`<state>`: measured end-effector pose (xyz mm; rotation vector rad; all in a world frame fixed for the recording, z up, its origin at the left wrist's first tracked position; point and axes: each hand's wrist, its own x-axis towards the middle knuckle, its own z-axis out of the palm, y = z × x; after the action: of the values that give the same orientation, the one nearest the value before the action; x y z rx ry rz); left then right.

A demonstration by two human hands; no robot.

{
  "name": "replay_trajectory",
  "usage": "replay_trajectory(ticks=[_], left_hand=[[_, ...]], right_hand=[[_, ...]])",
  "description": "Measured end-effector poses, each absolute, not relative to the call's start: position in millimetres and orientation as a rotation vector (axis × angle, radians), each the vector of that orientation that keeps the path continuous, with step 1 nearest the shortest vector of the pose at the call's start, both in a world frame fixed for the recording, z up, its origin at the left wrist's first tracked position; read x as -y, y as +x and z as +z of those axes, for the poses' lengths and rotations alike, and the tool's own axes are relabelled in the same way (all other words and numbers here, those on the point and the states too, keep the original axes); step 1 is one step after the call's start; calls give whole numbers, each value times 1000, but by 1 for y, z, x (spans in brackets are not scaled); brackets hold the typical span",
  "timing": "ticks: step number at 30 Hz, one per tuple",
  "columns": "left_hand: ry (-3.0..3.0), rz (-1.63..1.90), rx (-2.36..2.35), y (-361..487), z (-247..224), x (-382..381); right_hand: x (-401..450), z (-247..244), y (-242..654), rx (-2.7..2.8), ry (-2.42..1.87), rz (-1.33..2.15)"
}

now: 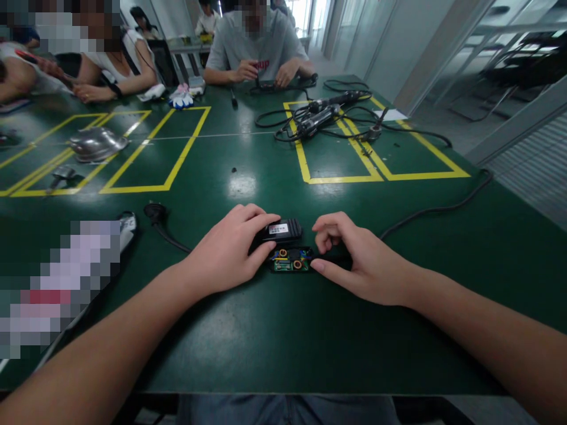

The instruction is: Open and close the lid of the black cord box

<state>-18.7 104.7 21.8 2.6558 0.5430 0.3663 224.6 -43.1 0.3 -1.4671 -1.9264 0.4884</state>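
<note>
A small black case half with a green circuit board point(291, 260) and copper coils lies open on the green table. Just behind it is a black ribbed cover point(283, 229) with a white label. The fingers of my left hand point(234, 248) are around the left end of the cover, the thumb near the board's left edge. To the right of the board, my right hand point(354, 254) is half curled, thumb and fingers apart, with nothing between them. Its thumb tip is beside the case's right end. A black cable point(436, 209) runs off to the right.
A plug point(155, 212) on a cable lies at left, near a partly blurred-out bag point(128, 227). Farther back are a metal bowl point(97, 143), black tools with cables point(316, 121), and gloves point(181, 97). Across the table point(230, 354), a person point(261, 47) handles a dark object.
</note>
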Motion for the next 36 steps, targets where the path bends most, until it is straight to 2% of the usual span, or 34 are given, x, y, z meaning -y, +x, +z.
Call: replay_trajectory(ticks=[7,16,24,36], left_hand=[[2643,298,-566,-18,19,-106],[2654,404,-598,-21,28,-106],[2645,59,-381,-26,41,-100],[2531,91,-387,-27,47,-103]], right_hand=[[41,4,223,2140,-1454,340],[39,3,226,2155,-1402,372],[41,2,223,2156,-1454,363],[42,8,225,2087,-1392,397]])
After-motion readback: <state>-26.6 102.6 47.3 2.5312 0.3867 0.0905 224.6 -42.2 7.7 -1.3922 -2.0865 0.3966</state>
